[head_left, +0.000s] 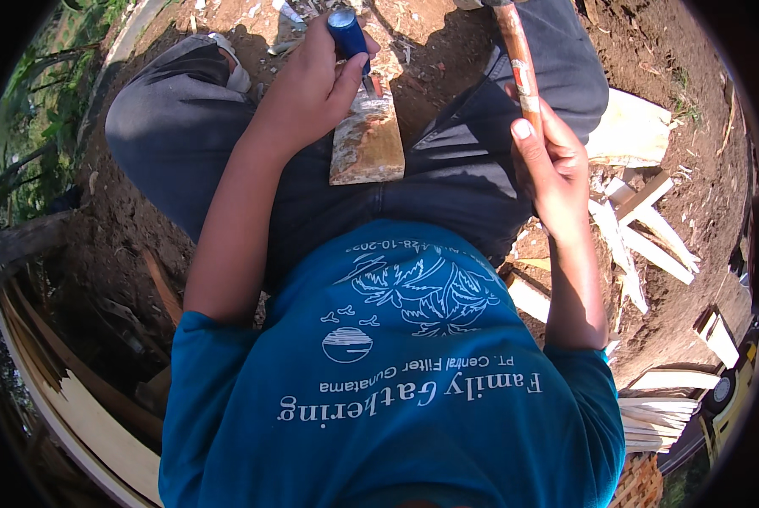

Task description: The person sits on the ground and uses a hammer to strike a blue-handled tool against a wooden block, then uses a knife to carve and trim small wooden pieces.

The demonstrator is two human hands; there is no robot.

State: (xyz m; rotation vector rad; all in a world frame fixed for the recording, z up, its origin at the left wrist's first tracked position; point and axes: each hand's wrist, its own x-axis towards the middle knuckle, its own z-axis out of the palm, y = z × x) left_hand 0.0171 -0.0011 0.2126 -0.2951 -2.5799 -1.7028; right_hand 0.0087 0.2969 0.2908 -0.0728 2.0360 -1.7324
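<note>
Left grip (312, 85) wraps blue-handled chisel (348, 34), blade hidden; right grip (553, 165) clasps wooden handle (519, 63), head cut off.

My left hand (312, 85) is closed round a chisel's blue handle (346, 32), blade down on a worn wooden block (367, 140) lying across my lap. My right hand (553, 165) grips the reddish wooden handle (519, 63) of a hammer, upright.

Hammer head (481, 3), perhaps, beyond frame
</note>
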